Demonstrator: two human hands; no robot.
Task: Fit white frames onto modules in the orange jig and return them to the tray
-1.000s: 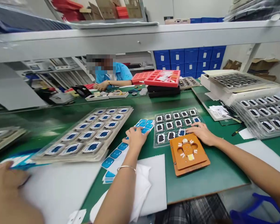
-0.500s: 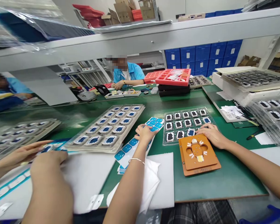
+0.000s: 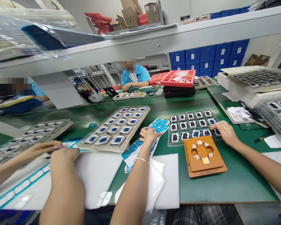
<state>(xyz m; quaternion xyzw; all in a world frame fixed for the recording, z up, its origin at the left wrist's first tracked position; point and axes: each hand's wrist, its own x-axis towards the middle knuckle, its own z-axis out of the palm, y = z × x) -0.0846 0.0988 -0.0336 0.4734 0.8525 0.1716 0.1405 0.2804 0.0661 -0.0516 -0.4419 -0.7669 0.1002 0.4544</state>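
My left hand (image 3: 150, 135), with a bracelet at the wrist, has its fingers curled onto a sheet of blue stickers (image 3: 159, 125). More sticker sheets (image 3: 134, 149) fan out beneath it. On the right, my right hand (image 3: 226, 133) reaches to the right edge of a clear plastic tray (image 3: 170, 137) of small white-framed parts. Its fingertips are pinched together over the front right pockets; what they hold, if anything, is hidden. Some parts have dark centres, others blue. An orange fixture (image 3: 203, 154) with a shaped recess and white tabs lies before the tray, apart from both hands.
A co-worker's hands (image 3: 63, 153) work on the left over a white foam sheet (image 3: 98, 168). Trays of parts (image 3: 128, 140) stand beyond them. White cloth (image 3: 155, 178) lies by my left forearm. Stacked trays (image 3: 275, 109) and a pen (image 3: 262, 137) are at the right. A shelf beam (image 3: 159, 47) crosses overhead.
My right hand has moved from behind the orange fixture rightward to the tray's right edge. Another blue-centred part shows in the tray's front row. My left hand stays on the stickers. The view shifted slightly.
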